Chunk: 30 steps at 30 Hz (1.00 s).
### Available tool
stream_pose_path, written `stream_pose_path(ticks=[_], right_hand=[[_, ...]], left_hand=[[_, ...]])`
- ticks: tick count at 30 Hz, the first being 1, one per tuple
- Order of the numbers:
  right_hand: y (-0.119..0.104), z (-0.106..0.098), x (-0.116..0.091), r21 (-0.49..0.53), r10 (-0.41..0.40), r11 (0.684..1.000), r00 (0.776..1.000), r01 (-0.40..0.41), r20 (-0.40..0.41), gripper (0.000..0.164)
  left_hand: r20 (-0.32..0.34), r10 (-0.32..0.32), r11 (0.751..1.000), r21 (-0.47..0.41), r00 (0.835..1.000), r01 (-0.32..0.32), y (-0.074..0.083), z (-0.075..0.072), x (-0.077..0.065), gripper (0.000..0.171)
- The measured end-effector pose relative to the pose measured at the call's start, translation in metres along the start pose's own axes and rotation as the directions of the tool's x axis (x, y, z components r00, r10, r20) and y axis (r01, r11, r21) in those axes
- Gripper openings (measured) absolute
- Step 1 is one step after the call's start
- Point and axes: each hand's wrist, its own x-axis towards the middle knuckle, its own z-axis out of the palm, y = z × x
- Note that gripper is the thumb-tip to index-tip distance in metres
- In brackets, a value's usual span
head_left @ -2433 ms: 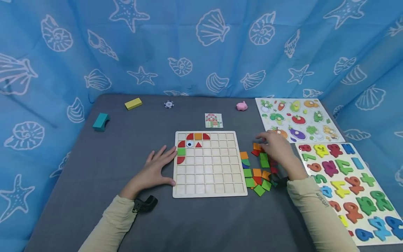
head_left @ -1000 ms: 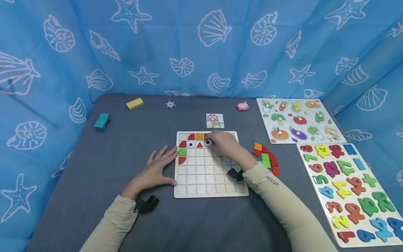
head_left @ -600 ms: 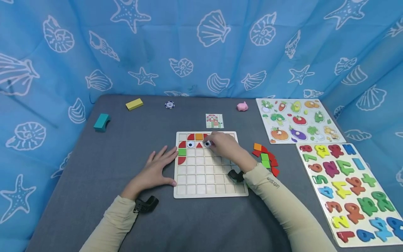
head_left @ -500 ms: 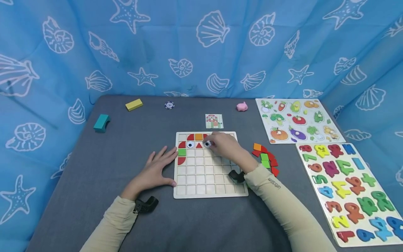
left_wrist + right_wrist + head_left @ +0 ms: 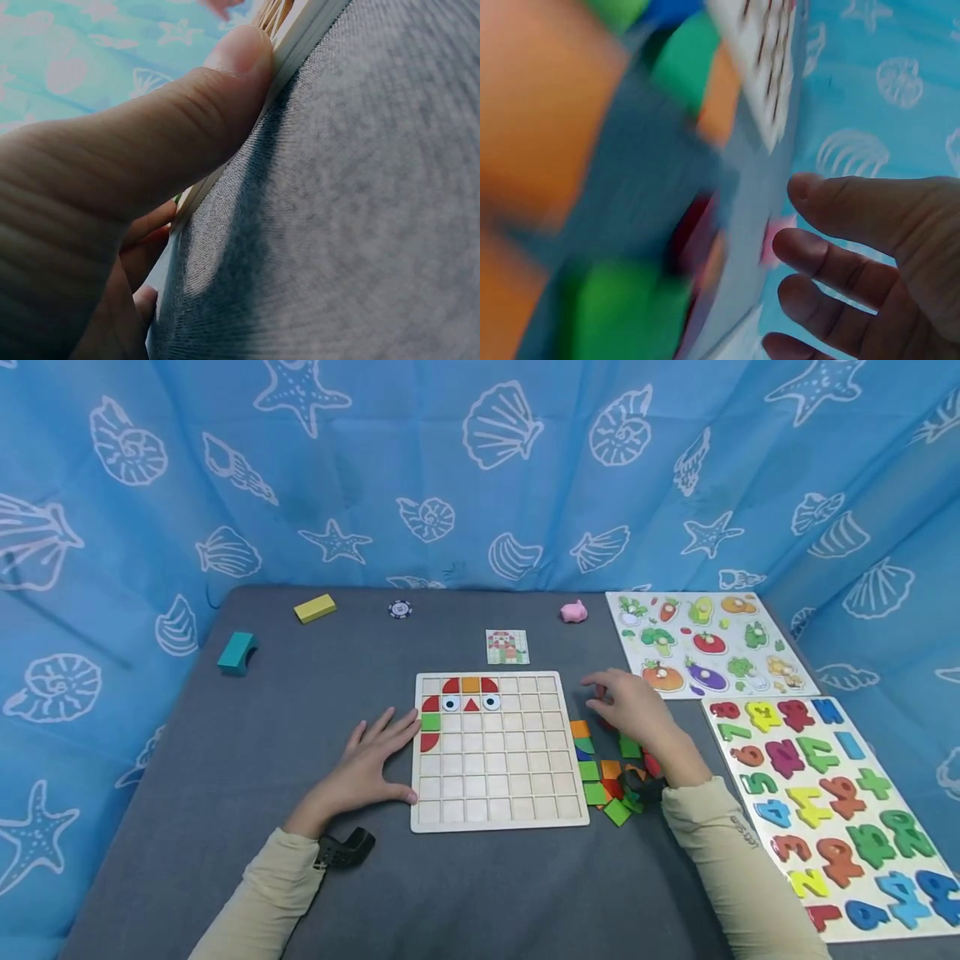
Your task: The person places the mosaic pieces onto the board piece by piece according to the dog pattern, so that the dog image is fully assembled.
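Observation:
A wooden grid board (image 5: 495, 789) lies in the middle of the table. In its upper left sit red quarter-round tiles (image 5: 430, 742), an orange square (image 5: 470, 685), a green square (image 5: 431, 722), a red triangle (image 5: 470, 705) and two eye tiles (image 5: 491, 702). My left hand (image 5: 367, 767) spreads its fingers along the board's left edge; its thumb (image 5: 217, 97) touches the rim in the left wrist view. Over the upper end of the loose-tile pile hovers my right hand (image 5: 636, 710), holding nothing. Thumb and fingers (image 5: 840, 259) stand apart in the right wrist view.
Loose coloured tiles (image 5: 617, 812) lie against the board's right side. A small picture card (image 5: 507, 647) is behind the board. Farther right are a vegetable puzzle (image 5: 675, 660) and a number puzzle (image 5: 780, 797). A pink pig (image 5: 573, 612), poker chip (image 5: 401, 609), yellow block (image 5: 315, 608) and teal block (image 5: 237, 653) stand behind.
My right hand has let go of the second eye tile, now in the grid right of the red triangle, and moved right to the loose tiles. My left hand stays at the board's edge.

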Motion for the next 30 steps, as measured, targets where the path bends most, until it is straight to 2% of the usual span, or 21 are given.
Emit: stream_pose_path(ticks=[5, 11, 21, 30], right_hand=[[0.028, -0.004, -0.017, -0.003, 0.083, 0.997, 0.996, -0.083, 0.042, 0.026], [0.039, -0.005, -0.027, -0.005, 0.138, 0.99, 0.989, -0.138, 0.056, 0.029], [0.027, 0.004, -0.028, -0.027, 0.071, 0.997, 0.994, -0.069, 0.078, 0.02], [0.027, 0.006, -0.03, -0.075, 0.047, 0.996, 0.996, -0.041, 0.08, 0.024]], left_hand=[[-0.001, 0.002, 1.0, 0.004, 1.0, -0.002, -0.002, -0.002, -0.001, 0.105], [0.017, -0.021, 1.0, 0.005, 1.0, 0.021, -0.003, -0.002, -0.003, 0.104], [0.024, -0.026, 1.0, -0.003, 0.999, 0.026, -0.003, 0.0, -0.002, 0.104], [0.009, -0.011, 1.0, 0.001, 1.0, 0.011, 0.001, 0.0, 0.0, 0.105]])
